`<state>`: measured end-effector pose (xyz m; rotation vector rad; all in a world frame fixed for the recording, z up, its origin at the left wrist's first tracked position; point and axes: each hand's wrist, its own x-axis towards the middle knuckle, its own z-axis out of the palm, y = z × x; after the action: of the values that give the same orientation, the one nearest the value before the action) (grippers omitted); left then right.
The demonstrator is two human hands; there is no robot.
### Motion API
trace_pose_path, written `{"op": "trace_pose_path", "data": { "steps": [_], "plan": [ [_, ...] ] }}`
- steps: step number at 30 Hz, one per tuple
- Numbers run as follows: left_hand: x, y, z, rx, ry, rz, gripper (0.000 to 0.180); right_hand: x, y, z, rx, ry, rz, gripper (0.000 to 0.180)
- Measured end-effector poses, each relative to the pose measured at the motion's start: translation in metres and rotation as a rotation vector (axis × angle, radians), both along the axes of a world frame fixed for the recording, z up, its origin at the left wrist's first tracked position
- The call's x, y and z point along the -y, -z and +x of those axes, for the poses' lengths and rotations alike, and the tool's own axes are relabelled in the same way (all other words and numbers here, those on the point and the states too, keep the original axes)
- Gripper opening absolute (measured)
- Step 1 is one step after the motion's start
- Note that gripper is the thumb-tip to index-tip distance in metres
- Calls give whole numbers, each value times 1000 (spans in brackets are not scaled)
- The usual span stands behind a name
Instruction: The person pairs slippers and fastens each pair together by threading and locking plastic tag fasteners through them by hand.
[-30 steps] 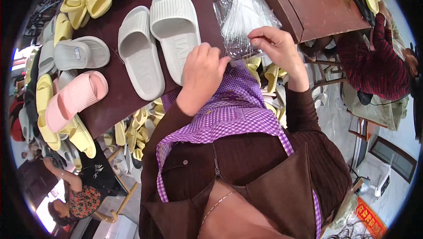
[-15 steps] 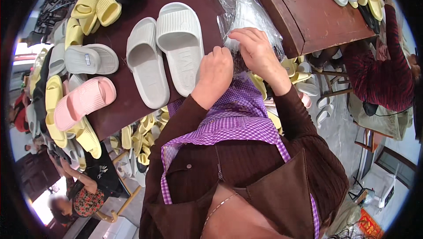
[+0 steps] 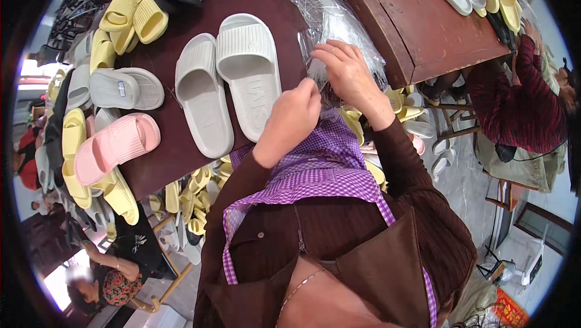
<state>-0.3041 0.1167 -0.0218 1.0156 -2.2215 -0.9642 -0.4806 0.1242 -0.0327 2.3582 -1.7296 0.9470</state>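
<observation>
My left hand point(image 3: 289, 121) is closed at the table's front edge, just right of a pair of light grey slide slippers. What its fingers hold, if anything, is hidden. Close beside it, my right hand point(image 3: 354, 80) is over the lower end of a bundle of thin clear plastic strands point(image 3: 339, 25) in a see-through bag. Its fingers stretch left, slightly bent and apart, with the thumb mostly out of sight. The left slipper point(image 3: 206, 110) and the right slipper point(image 3: 251, 86) lie side by side, toes away from me.
On the dark red table point(image 3: 163, 164), a pink slipper point(image 3: 115, 146), a grey slipper point(image 3: 124, 88) and several yellow slippers point(image 3: 124, 16) crowd the left side. A brown table point(image 3: 423, 25) adjoins at right. Yellow slippers point(image 3: 190, 201) are heaped below. Co-workers point(image 3: 514, 98) sit at both sides.
The whole view has shifted slightly, so the slippers sit lower in it. My left fist has turned, its fingers now pointing more toward my right hand. My right hand's fingers reach further down.
</observation>
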Motion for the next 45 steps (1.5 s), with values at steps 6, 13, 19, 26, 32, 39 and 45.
{"op": "trace_pose_path", "data": {
  "steps": [6,13,19,26,32,39,45],
  "plan": [
    [-12,-34,63,-120,208,535,6,7,4,-9,127,39,33,33],
    [-29,-46,163,-259,229,879,6,8,8,-12,140,46,35,32],
    [-47,-47,220,-591,-80,775,8,5,-3,-10,158,-7,36,33],
    [-49,-65,208,-511,-267,807,7,-22,-74,27,329,-106,-102,31],
    [-45,-88,179,-458,-155,928,2,-11,-89,89,70,-538,-260,29],
    [-44,-100,179,-518,54,900,2,-1,-89,110,203,-535,-270,26],
    [-41,-96,181,-616,86,889,5,5,-95,106,199,-605,-281,23]
  ]
}}
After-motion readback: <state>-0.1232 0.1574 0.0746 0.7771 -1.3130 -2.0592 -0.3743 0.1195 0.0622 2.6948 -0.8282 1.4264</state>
